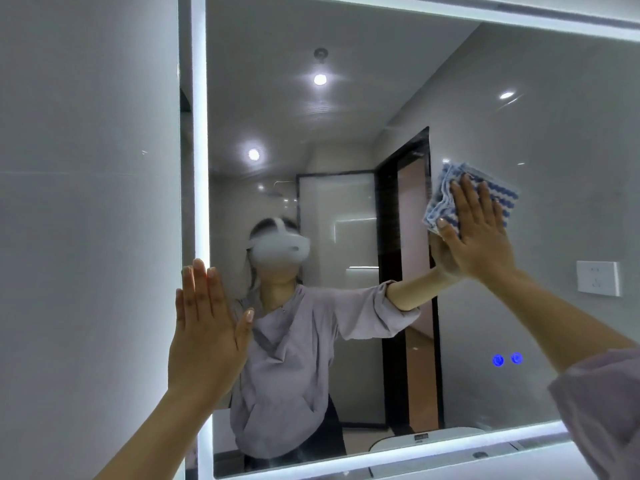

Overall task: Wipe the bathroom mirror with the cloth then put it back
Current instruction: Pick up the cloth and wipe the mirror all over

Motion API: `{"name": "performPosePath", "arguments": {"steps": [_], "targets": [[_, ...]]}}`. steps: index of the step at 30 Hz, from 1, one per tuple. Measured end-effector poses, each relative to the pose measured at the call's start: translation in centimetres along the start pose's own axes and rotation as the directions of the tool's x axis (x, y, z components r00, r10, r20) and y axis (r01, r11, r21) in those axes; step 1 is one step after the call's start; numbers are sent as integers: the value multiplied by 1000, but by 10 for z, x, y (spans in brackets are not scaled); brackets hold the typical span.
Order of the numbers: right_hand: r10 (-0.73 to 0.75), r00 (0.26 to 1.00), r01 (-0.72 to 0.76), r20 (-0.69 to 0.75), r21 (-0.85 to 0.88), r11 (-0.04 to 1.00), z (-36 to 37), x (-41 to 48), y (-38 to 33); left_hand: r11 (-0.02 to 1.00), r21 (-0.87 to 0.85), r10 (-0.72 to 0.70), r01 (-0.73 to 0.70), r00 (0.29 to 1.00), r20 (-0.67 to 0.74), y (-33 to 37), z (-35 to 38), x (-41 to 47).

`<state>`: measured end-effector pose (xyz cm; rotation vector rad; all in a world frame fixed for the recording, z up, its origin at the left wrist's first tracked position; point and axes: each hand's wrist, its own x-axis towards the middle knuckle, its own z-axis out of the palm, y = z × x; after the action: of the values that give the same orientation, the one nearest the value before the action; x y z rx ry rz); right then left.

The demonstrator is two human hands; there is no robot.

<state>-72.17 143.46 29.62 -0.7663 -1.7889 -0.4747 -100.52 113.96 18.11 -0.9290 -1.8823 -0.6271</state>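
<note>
Head view: the straight-fingered right hand (476,237) is pressing a folded blue-and-white wavy-striped cloth (440,197) against the right half of the rectangular light-edged glass mirror (346,126); the left hand (207,330) is lying flat and open on its left edge.

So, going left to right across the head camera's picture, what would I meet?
Grey wall, left hand at the lit edge of the mirror, right hand pressing the blue-striped cloth on the glass, then a wall socket reflected in it.
</note>
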Motion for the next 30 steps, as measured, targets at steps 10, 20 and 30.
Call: {"name": "performPosePath", "arguments": {"steps": [10, 20, 30], "targets": [[-132, 990, 132, 44, 0, 991, -1, 2, 33, 996, 85, -32, 33, 999, -19, 25, -28, 2], [-271, 961, 267, 53, 70, 961, 4, 0, 61, 983, 157, 98, -100, 995, 22, 159, -37, 3], [-330, 944, 328, -3, 121, 937, 5, -3, 58, 991, 118, 63, -68, 997, 48, 214, -32, 10]]}}
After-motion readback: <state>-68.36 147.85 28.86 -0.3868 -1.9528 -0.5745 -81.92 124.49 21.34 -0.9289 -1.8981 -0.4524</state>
